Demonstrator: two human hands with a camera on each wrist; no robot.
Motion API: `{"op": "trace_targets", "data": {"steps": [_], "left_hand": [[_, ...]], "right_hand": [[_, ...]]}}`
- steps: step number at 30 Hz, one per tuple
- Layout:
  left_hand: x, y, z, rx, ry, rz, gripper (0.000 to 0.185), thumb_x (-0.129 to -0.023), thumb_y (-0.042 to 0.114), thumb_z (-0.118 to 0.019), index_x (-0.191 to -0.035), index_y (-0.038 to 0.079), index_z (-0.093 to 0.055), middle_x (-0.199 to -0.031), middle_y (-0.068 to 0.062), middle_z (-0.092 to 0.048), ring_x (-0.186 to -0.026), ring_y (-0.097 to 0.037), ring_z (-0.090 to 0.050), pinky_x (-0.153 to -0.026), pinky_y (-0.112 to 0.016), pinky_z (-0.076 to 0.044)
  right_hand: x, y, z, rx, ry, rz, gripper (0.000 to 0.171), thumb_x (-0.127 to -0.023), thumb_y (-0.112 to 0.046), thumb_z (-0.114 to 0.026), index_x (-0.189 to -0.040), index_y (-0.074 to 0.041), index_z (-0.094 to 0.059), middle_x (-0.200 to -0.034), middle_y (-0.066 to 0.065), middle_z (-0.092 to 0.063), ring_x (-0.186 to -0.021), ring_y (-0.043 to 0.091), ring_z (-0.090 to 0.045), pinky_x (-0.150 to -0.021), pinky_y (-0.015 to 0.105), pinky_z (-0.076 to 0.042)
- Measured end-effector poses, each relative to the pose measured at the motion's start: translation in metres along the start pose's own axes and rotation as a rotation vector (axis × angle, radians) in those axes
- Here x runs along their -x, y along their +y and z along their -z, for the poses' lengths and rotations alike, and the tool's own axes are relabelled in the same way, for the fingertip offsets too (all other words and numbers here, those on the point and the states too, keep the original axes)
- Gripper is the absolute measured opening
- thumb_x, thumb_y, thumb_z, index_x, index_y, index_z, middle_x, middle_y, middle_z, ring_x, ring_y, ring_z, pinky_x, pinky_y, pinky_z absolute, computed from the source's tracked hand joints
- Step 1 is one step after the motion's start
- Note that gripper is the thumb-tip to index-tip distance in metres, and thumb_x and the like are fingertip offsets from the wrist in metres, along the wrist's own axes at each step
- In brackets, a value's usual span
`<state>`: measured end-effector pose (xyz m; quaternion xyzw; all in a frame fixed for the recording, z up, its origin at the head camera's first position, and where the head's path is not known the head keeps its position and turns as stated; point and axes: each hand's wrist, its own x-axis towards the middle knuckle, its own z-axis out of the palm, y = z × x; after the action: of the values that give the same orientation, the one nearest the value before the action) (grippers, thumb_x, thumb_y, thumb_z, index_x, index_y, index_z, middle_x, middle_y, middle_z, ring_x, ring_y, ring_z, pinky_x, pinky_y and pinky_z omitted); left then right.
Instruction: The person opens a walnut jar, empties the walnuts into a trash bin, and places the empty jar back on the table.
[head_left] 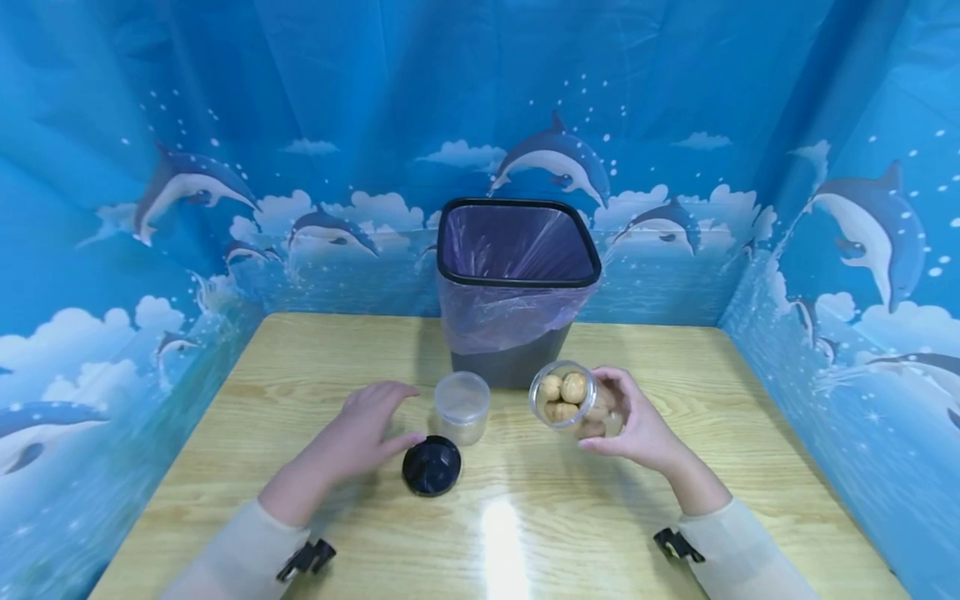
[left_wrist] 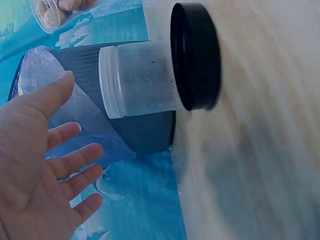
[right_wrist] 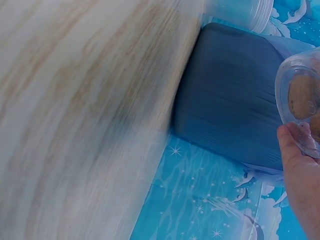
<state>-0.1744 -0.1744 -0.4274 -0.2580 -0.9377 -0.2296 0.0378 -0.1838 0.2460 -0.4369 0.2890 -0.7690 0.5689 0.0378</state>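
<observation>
A blue dolphin-print curtain (head_left: 360, 100) borders the far, left and right edges of the desk (head_left: 750, 458). Near the middle of the far edge stands a grey bin (head_left: 506, 367) with a purple liner (head_left: 510, 312), hiding part of that edge. The left hand (head_left: 363, 429), fingers relaxed and holding nothing, is left of centre; the right hand (head_left: 636, 421), right of centre, grips a tilted clear jar (head_left: 592, 404), raised off the desk before the bin. A second clear jar (head_left: 462, 408) stands upright between the hands, a black lid (head_left: 431, 467) just beside it, toward the near edge. Several walnuts (head_left: 573, 387) lie inside the gripped jar.
</observation>
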Motion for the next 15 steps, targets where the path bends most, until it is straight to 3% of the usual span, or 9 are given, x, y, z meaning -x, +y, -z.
{"op": "trace_targets", "data": {"steps": [15], "left_hand": [[-0.028, 0.021, 0.026, -0.135, 0.089, -0.126, 0.065, -0.091, 0.044, -0.072, -0.142, 0.009, -0.052, -0.142, -0.014, -0.053, -0.135, -0.038, -0.044, -0.112, -0.062, -0.027]], "right_hand": [[0.002, -0.001, 0.003, 0.000, 0.012, 0.025, 0.092, -0.063, 0.015, -0.085, -0.141, 0.005, -0.036, -0.133, 0.001, -0.051, -0.121, 0.008, -0.052, -0.104, 0.017, -0.038]]}}
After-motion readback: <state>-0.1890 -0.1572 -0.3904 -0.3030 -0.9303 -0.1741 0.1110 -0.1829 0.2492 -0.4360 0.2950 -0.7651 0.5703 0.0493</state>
